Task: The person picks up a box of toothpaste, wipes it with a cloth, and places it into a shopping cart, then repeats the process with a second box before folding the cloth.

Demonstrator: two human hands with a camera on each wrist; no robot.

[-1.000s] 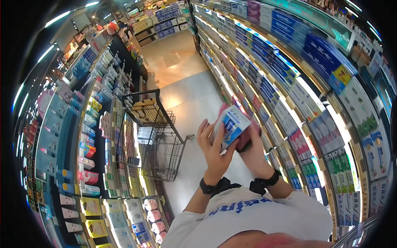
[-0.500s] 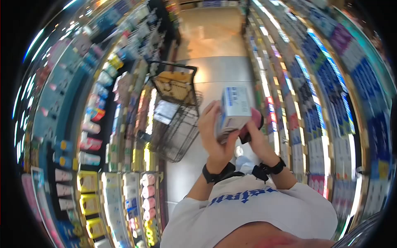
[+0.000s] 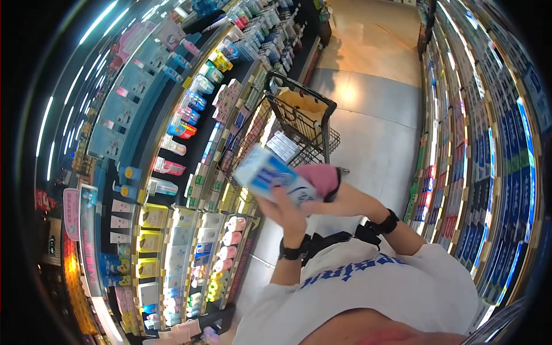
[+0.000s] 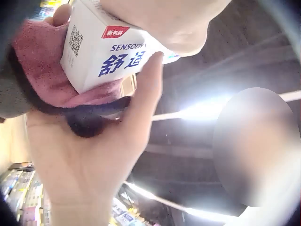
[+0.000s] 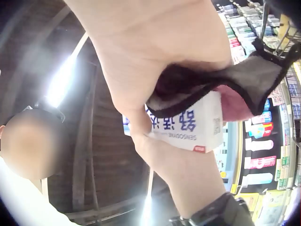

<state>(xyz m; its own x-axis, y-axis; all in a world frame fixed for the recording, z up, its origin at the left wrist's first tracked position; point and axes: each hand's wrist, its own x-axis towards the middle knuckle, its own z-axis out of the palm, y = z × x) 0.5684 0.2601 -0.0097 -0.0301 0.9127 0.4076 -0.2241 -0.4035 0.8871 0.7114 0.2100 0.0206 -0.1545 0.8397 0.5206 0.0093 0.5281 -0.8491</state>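
You've got the Sensodyne box point(image 3: 270, 175) in both hands, around ctr of the head frame, tilted, its upper-L end blurred. Your L hand point(image 3: 286, 213) grips the box from below it in that view, a finger across its printed face. Your R hand point(image 3: 336, 201) grips it too, at the lower-R end; the L wrist view shows the R thumb on the box's front, w/ a pink cloth item point(image 3: 323, 177) w/ dark trim b/w that palm & the box. Same view has a QR code & small red label on the white box; lettering partly hidden. Black bands, L band point(image 3: 293, 252) & R band point(image 3: 384, 225), sit on your wrists. Cart point(image 3: 330, 109) stands on the floor point(image 3: 376, 135), upper ctr, just past the box, carrying a white pack point(image 3: 283, 146) & a brown item point(image 3: 302, 104). Yellow packs point(image 3: 149, 240) are stacked lower L, blue boxes point(image 3: 480, 204) in rows far R. White shirt point(image 3: 368, 282), blue lettering, bottom ctr.
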